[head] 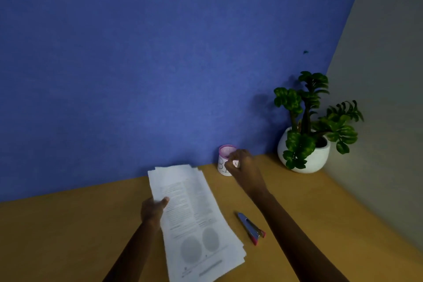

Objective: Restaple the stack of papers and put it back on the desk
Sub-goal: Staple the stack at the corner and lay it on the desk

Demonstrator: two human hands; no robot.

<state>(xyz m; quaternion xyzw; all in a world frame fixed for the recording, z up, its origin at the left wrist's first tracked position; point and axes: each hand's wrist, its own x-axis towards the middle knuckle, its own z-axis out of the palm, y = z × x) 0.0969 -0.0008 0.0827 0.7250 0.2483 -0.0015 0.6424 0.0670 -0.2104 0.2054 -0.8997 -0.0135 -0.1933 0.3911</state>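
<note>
1. On the desk (pixel 309 201), mid-frame, your left hand (pixel 152 210) pinches the left edge of the stack (pixel 194 217), thumb on top and the other fingers hidden under the sheets. The stack looks partly lifted on that side; you can't tell how much of it rests on the wood.
2. Your right hand (pixel 242 167) is at the pink cup (pixel 225 160) by the blue wall, fingers curled and bunched at the rim. Whether it holds anything is too small to tell, maybe an old staple. The cup itself isn't gripped as far as shows.
3. Stapler (pixel 251 228) lies untouched just right of the stack, apart from both hands.
4. Orientation: the stack's long axis runs from the wall toward you, leaning a bit so the near end sits further right. Text top is at the far end, the grey ovals at the near end. The stapler runs roughly parallel, blue tip away, pink end near you.
5. Risks:
   - Sheets are already fanned at the near right corner and far edge. A one-handed edge pinch could let them splay more, so a staple would miss pages. Square them first.
   - Loose pages could slide off the pile as you lift.
   - The right hand could tip the light cup when pulling back.
   - The plant (pixel 306 144) is well clear.
</note>
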